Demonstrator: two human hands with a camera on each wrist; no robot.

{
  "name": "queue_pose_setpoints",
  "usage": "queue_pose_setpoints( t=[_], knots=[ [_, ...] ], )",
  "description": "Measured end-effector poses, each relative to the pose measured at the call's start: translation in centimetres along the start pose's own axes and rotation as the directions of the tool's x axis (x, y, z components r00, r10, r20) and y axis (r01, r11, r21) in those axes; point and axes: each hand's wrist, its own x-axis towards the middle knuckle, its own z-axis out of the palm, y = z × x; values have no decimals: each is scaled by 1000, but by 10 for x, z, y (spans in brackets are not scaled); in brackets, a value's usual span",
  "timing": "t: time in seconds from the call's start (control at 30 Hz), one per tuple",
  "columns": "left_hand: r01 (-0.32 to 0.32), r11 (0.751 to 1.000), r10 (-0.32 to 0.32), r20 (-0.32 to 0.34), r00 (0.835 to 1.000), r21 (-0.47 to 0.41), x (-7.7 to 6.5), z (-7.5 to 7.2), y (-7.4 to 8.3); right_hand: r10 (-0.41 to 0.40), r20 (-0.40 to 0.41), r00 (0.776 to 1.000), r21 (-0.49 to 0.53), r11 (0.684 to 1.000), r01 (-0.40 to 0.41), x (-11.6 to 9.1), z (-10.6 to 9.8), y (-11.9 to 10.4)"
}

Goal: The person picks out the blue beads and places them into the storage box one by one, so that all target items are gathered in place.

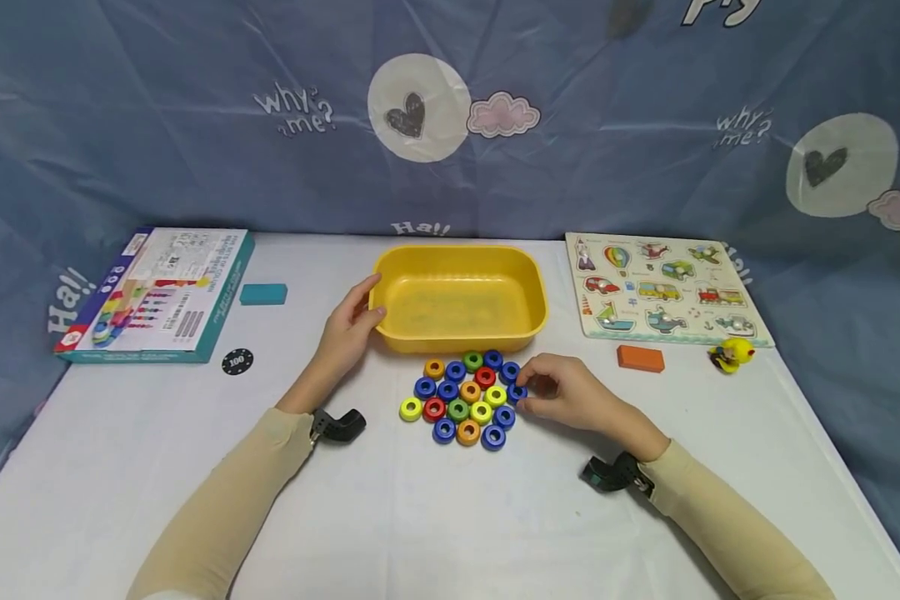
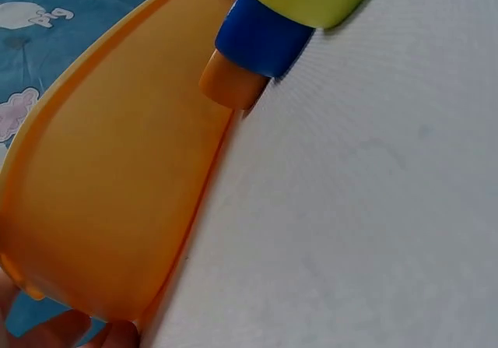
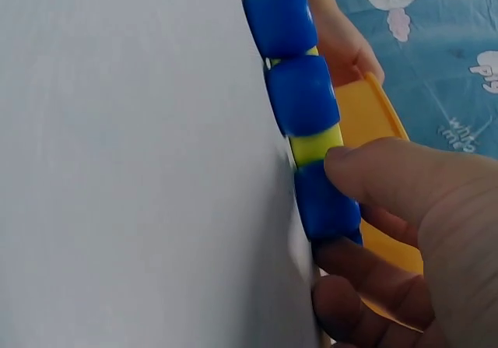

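A yellow plastic basin (image 1: 461, 343) stands at the back of the table. My left hand (image 1: 351, 321) grips its left end, thumb over the rim; in the left wrist view those fingertips (image 2: 58, 328) show at the basin's edge. In front of it lies a flat cluster of rings in blue, red, orange, green and yellow, among them a red ring (image 1: 434, 408). With thumb and fingers, my right hand (image 1: 570, 392) pinches a blue ring (image 3: 323, 200) at the cluster's right side. A yellow ring (image 3: 315, 147) and other blue rings sit beside it, low on the table.
On the left are a toy box (image 1: 168, 296), a teal block (image 1: 263, 294) and a black "100" chip (image 1: 237, 361). To the right lie a vehicle puzzle board (image 1: 663, 292), an orange block (image 1: 641, 358) and a small yellow figure (image 1: 733, 354). A blue printed cloth (image 1: 495, 192) hangs behind.
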Motion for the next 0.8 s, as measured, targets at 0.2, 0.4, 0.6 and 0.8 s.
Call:
queue_pose_setpoints(
  t=[0.2, 0.4, 0.6, 0.8],
  knots=[
    [-1, 999, 1, 9, 1000, -34, 4, 4, -5, -3, -17, 1000, -49, 999, 3, -3, -2, -3],
    [-6, 999, 6, 3, 1000, -39, 11, 3, -17, -29, -28, 999, -38, 999, 28, -3, -2, -3],
    [8, 999, -8, -6, 1000, -38, 0, 0, 0, -79, -34, 996, -22, 997, 78, 2, -14, -10],
    [17, 999, -17, -12, 1000, -45, -2, -1, -1, -213, -141, 967, -44, 977, 208, 39, -35, -34]
  ],
)
